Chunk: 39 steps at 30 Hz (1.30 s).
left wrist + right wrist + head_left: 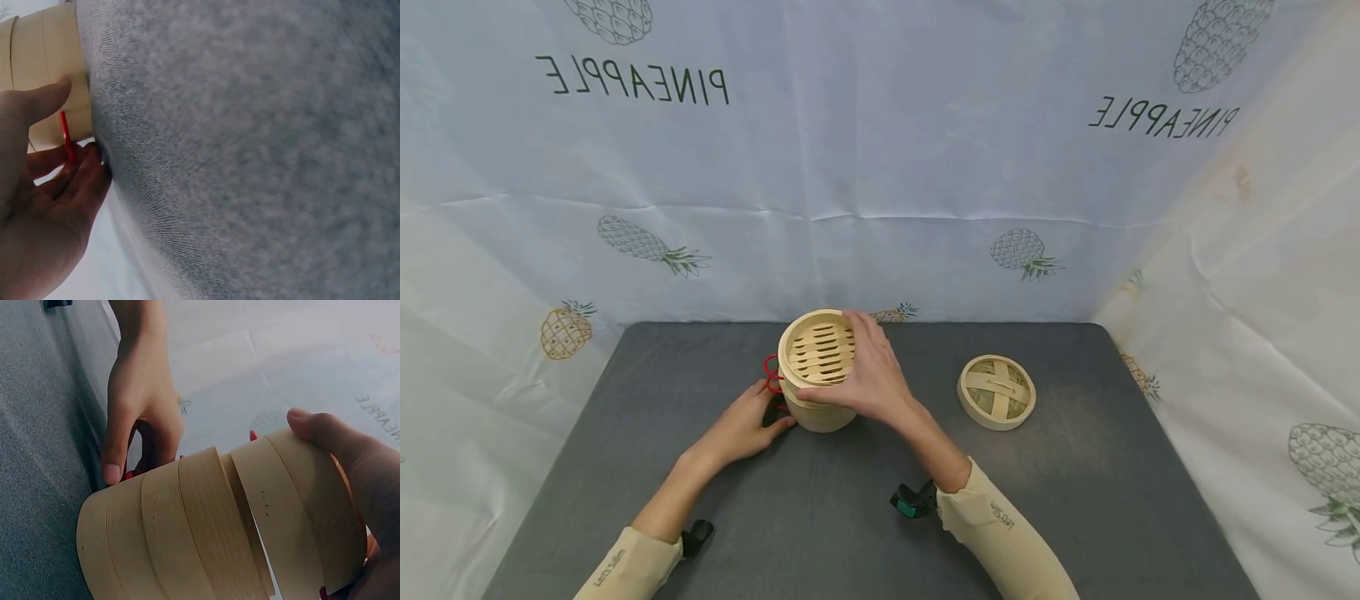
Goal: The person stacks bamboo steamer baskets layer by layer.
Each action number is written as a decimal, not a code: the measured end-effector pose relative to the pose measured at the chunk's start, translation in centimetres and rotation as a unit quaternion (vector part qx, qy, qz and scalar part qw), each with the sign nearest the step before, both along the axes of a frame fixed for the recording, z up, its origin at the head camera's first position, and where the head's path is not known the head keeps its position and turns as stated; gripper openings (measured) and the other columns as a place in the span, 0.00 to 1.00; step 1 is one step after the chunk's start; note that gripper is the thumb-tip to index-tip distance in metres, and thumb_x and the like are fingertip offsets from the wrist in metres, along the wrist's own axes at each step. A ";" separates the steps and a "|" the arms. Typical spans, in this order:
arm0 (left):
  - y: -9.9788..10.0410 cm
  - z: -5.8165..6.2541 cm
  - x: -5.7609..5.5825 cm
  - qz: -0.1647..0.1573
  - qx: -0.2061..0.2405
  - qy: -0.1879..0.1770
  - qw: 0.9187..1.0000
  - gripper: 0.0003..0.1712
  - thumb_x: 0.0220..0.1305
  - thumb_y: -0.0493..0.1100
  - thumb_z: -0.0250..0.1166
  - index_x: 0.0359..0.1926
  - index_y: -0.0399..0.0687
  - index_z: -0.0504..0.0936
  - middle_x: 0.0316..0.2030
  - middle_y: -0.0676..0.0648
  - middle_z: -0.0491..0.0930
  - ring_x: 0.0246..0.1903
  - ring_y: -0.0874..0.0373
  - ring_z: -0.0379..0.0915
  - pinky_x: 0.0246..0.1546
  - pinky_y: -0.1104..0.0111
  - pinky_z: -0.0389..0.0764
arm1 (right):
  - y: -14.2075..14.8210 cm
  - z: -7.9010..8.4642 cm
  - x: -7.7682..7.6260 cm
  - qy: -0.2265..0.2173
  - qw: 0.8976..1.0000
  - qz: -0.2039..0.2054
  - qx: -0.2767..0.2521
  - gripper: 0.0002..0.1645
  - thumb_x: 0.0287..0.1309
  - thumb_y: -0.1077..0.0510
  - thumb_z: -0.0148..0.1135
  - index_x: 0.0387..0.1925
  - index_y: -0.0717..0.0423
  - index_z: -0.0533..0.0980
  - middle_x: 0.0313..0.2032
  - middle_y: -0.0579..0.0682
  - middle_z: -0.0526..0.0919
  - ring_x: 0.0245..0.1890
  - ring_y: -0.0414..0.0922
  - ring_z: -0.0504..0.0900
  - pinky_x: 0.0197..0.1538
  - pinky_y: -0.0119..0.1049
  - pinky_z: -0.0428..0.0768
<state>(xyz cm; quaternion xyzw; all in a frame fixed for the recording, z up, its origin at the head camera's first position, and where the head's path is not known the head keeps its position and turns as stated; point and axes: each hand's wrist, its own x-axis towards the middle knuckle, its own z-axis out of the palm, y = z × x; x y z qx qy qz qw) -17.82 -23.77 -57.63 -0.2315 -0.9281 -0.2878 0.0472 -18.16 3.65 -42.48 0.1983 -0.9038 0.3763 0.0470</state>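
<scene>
Bamboo steamer baskets with red loops stand stacked near the table's back edge. My right hand [874, 375] grips the upper steamer basket [822, 350] across its rim, thumb on the near side and fingers on the far right. In the right wrist view this upper basket sits tilted, with a gap along one side above the lower steamer basket [169, 531]. My left hand [747, 425] is low at the left of the stack. Its thumb lies against the lower basket's wall, and its curled fingers are by a red loop [66, 134]. The right hand's far fingertips are mostly hidden.
A round woven bamboo lid [997, 392] lies on the dark grey table [1075, 500], right of the stack. Behind the table hangs a white curtain [880, 150] with pineapple prints. Each wrist wears a small black device.
</scene>
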 end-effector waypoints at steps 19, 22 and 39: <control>0.9 2.2 1.0 -0.012 0.022 0.027 0.999 0.36 0.69 0.54 0.76 0.69 0.39 0.78 0.58 0.36 0.82 0.56 0.40 0.82 0.55 0.45 0.85 | -1.0 0.1 -0.1 -0.009 1.000 -0.005 0.001 0.79 0.38 0.29 0.88 0.85 0.52 0.57 0.81 0.56 0.64 0.79 0.59 0.68 0.77 0.62 0.74; 1.1 2.8 1.2 -0.015 0.023 0.025 0.999 0.35 0.68 0.50 0.76 0.69 0.36 0.78 0.57 0.35 0.82 0.55 0.38 0.83 0.54 0.44 0.85 | -1.1 0.0 0.0 -0.008 1.000 -0.007 0.003 0.79 0.38 0.29 0.88 0.85 0.52 0.57 0.81 0.56 0.64 0.79 0.59 0.68 0.77 0.62 0.74; 0.7 1.8 0.8 -0.023 0.035 0.041 0.998 0.36 0.69 0.56 0.76 0.69 0.41 0.79 0.55 0.37 0.82 0.53 0.41 0.83 0.51 0.45 0.85 | -1.4 -0.9 -0.1 0.006 1.000 -0.015 -0.006 0.78 0.37 0.28 0.86 0.83 0.53 0.59 0.79 0.55 0.66 0.76 0.58 0.70 0.76 0.60 0.75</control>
